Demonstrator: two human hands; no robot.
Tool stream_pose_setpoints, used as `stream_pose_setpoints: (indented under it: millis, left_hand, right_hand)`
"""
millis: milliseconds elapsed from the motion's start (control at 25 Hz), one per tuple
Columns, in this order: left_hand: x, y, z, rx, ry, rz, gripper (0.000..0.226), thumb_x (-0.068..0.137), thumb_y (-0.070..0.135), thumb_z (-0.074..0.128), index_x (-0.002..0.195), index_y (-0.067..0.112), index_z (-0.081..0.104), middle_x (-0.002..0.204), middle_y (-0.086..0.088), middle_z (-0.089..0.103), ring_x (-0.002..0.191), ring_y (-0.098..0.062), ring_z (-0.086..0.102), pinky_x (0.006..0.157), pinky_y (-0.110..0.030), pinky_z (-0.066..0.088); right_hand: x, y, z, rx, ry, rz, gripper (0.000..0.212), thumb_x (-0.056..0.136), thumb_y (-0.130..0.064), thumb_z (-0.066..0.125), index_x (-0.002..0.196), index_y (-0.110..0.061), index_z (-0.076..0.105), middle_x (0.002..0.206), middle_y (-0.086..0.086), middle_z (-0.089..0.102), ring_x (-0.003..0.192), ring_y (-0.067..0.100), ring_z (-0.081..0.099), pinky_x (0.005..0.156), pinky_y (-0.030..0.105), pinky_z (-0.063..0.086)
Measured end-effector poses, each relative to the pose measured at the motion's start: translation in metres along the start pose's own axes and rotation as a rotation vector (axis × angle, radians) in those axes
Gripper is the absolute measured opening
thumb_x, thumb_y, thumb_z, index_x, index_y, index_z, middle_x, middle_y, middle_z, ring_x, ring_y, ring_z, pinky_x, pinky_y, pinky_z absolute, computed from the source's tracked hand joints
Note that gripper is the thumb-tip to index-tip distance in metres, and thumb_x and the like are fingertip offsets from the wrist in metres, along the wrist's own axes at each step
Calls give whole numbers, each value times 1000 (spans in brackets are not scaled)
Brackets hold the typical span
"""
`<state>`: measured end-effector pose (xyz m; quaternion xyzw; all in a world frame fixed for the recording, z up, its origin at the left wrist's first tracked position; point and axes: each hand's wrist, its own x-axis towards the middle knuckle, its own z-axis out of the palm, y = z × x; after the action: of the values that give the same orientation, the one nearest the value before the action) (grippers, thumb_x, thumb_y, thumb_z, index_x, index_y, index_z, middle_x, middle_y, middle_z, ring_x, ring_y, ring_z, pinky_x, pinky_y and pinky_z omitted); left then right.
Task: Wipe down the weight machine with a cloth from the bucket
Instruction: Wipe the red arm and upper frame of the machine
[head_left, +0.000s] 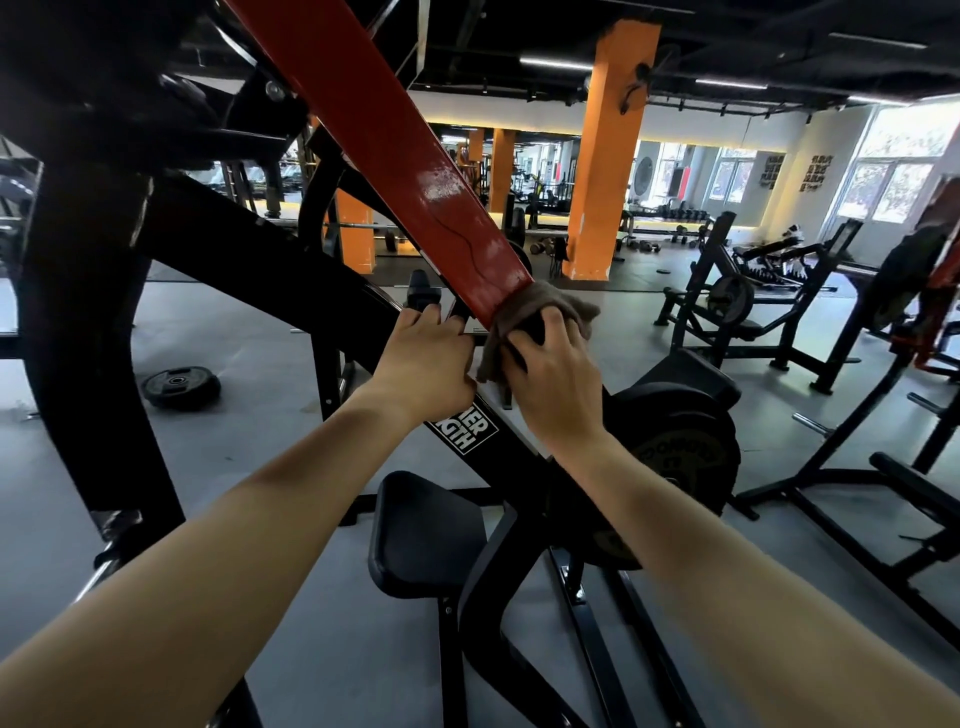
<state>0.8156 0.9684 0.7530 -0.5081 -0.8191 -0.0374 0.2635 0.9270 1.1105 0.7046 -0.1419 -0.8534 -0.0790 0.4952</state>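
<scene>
Right hand (550, 374) grips cloth (563, 306) on streaked red beam (395, 150); grey floor (249, 410).

The red beam (395, 156) is glossy painted metal, scuffed pale and cracked just above the cloth (524, 322), a soft brown matt fabric. Below it, the seat (421, 535) is smooth black padding.

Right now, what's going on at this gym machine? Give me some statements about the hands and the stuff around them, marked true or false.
1. The right hand grips a cloth wrapped round the red bar. True.
2. The cloth is bright blue. False: it is brownish grey.
3. The left hand grips the black frame beside the bar. True.
4. A bucket stands on the seat. False: the seat bears nothing, and no bucket shows.
5. A plate lies on the floor at the left. True.
</scene>
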Motion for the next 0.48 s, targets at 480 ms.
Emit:
stream_pose_setpoints:
  millis: [480]
  left_hand:
    - [1,-4,-5,-16,-33,16,15,85,37,58,98,29,63,112,5,56,106,-23,43,97,-37,31]
  right_hand:
    - [32,-17,10,-81,-38,-9,25,101,-38,55,115,-18,49,134,18,42,117,40,54,92,52,53]
